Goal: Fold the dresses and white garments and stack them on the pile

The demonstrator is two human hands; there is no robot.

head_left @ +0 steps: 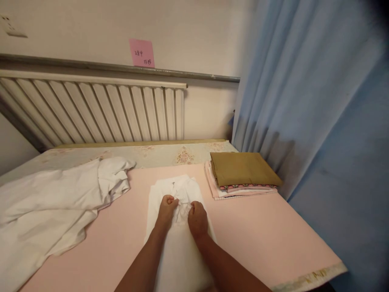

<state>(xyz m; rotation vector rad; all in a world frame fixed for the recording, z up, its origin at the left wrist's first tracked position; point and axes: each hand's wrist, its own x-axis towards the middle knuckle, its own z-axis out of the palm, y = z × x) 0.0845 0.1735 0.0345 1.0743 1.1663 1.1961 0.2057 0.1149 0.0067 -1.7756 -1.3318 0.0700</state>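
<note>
Pale, smooth wall (197, 24) rises behind a white ribbed radiator (121, 111), with a narrow grey rail (179, 73) running above it and a wall socket (12, 28) at the upper left. Soft blue curtain (291, 93) hangs in long vertical folds down the right side. Over a floral-patterned covering (158, 156) lies a flat, matte pink sheet (261, 235). On its far right sits a squared, folded stack: a smooth mustard-brown cloth (244, 169) on top, with pink, white and patterned edges showing beneath. Rumpled white fabric (60, 198) sprawls in loose, heavy creases on the left.

A square pink note (142, 52) on the wall carries two handwritten rows; the upper seems to read 284, while the lower digits are hard to make out. The small dark mark near the far end of the white cloth (182, 259) is too tiny to read.

That cloth lies lengthwise in the middle of the pink sheet, flat but puckered between the hands. Both forearms reach forward from the near edge. The left hand (167, 211) and right hand (198, 219) stand just apart, knuckles up, thumbs and fingertips pinched together on the gathered material.
</note>
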